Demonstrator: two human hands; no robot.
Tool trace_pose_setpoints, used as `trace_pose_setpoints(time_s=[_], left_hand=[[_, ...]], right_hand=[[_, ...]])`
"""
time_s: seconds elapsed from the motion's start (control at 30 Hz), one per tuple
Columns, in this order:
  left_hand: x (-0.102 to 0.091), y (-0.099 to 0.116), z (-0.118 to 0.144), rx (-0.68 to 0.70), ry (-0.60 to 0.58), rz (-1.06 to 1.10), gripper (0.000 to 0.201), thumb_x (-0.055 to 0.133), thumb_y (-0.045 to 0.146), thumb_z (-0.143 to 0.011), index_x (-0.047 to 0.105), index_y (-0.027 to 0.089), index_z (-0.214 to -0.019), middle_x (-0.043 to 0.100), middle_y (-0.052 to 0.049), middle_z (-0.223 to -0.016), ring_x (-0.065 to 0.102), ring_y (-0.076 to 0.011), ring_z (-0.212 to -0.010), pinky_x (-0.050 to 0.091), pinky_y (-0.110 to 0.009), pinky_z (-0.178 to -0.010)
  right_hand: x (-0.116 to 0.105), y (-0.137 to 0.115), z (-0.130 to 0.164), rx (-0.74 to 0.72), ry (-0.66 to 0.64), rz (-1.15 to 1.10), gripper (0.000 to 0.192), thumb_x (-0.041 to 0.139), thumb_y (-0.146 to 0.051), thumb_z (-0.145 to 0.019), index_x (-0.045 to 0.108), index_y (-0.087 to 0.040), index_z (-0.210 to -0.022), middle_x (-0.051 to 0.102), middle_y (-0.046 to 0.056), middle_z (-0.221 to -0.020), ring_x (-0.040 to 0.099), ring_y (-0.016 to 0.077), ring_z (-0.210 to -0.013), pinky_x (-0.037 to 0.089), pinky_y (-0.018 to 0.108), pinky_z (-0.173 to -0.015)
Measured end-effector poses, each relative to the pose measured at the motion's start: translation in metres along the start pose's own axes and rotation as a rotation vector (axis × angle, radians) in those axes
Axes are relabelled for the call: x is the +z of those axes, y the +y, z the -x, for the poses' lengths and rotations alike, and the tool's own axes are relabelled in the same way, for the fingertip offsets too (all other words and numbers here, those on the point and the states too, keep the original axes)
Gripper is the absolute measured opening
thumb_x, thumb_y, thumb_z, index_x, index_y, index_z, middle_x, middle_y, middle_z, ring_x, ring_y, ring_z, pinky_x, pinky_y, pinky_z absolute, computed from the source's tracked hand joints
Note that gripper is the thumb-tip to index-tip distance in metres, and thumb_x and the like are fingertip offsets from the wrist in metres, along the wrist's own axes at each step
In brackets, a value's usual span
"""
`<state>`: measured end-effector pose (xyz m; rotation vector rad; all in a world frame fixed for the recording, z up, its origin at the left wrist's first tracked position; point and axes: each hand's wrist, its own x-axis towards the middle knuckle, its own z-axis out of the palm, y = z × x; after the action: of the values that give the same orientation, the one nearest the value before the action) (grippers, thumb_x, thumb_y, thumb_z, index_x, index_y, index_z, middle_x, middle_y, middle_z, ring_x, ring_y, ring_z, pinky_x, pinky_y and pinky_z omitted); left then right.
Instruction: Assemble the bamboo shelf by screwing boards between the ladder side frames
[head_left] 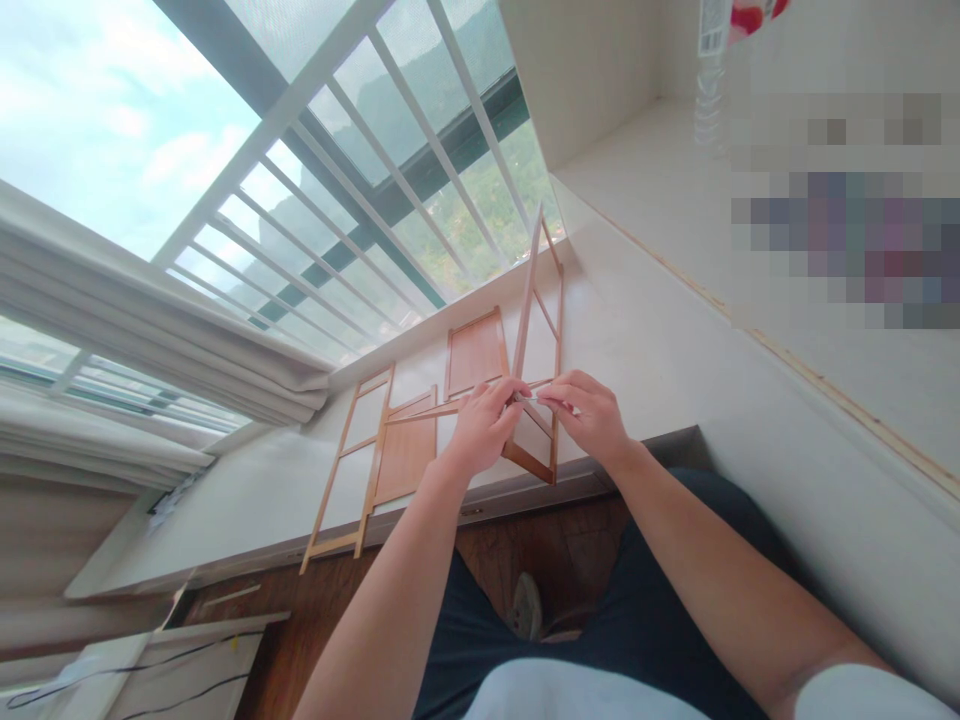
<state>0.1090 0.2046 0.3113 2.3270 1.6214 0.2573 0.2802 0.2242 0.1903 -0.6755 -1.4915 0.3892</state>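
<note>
Near the front edge of the surface [247,500], a ladder-like wooden frame [349,465] lies flat with its lower end hanging past the edge, so a knock from a forearm could tip it to the floor. Just right of it lie a wooden panel [409,450] and, further back, a second panel [475,352].

The left hand [480,425] reaches forward from a nearly straight arm, its grip closed with curled fingers on a thin wooden strip [420,412] where that meets the upright wooden frame [536,350]. This frame stands on its lower corner at the front edge, leaning back toward the window, held only where the hands meet. If either grip loosened, I judge it would swing over or slide off the edge.

The right hand [592,412] comes in from the right with the wrist bent inward, thumb and fingers pinched shut on a small slim tool with a red mark [551,402], its tip at the joint. What the tool is I cannot tell. A slip there could jab the left fingers or mar the thin wood.
</note>
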Motion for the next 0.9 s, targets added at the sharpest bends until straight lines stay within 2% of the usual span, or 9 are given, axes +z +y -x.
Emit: trace_pose_setpoints(time_s=[0.23,0.47,0.63,0.9], left_hand=[[-0.0005,0.0014,-0.0007,-0.007,-0.001,-0.015,0.031,0.040,0.035,-0.099,0.063,0.030,-0.119,0.071,-0.001,-0.116,0.056,-0.0251,-0.117,0.043,-0.042,-0.105],[0.0004,0.0011,-0.0002,0.002,0.004,-0.001,0.028,0.041,0.032,-0.097,0.063,0.030,-0.114,0.072,0.001,-0.114,0.056,-0.0246,-0.115,0.042,-0.041,-0.105],[0.0008,-0.0006,-0.0006,-0.001,0.002,-0.008,0.028,0.041,0.034,-0.098,0.064,0.030,-0.115,0.072,0.001,-0.113,0.057,-0.0243,-0.114,0.043,-0.041,-0.104],[0.0024,-0.0009,-0.0007,-0.001,0.006,-0.002,0.029,0.041,0.033,-0.098,0.063,0.030,-0.117,0.071,0.000,-0.114,0.057,-0.0244,-0.115,0.043,-0.041,-0.105]], right_hand=[[-0.0021,-0.0027,-0.0017,-0.049,0.081,0.067,0.013,0.066,-0.021,-0.097,0.077,-0.026,-0.099,0.073,0.003,-0.084,0.066,0.0163,-0.075,0.056,0.031,-0.069],[-0.0022,-0.0001,-0.0003,-0.069,0.019,0.032,0.016,0.066,-0.022,-0.098,0.078,-0.027,-0.106,0.075,0.005,-0.093,0.070,0.0177,-0.087,0.058,0.033,-0.078],[-0.0022,0.0028,0.0005,-0.115,0.044,0.047,0.017,0.066,-0.019,-0.097,0.077,-0.027,-0.108,0.075,0.004,-0.093,0.070,0.0165,-0.086,0.058,0.031,-0.077],[-0.0031,0.0031,-0.0008,-0.072,0.052,0.066,0.015,0.064,-0.020,-0.099,0.077,-0.026,-0.103,0.073,0.004,-0.089,0.070,0.0165,-0.083,0.059,0.031,-0.075]])
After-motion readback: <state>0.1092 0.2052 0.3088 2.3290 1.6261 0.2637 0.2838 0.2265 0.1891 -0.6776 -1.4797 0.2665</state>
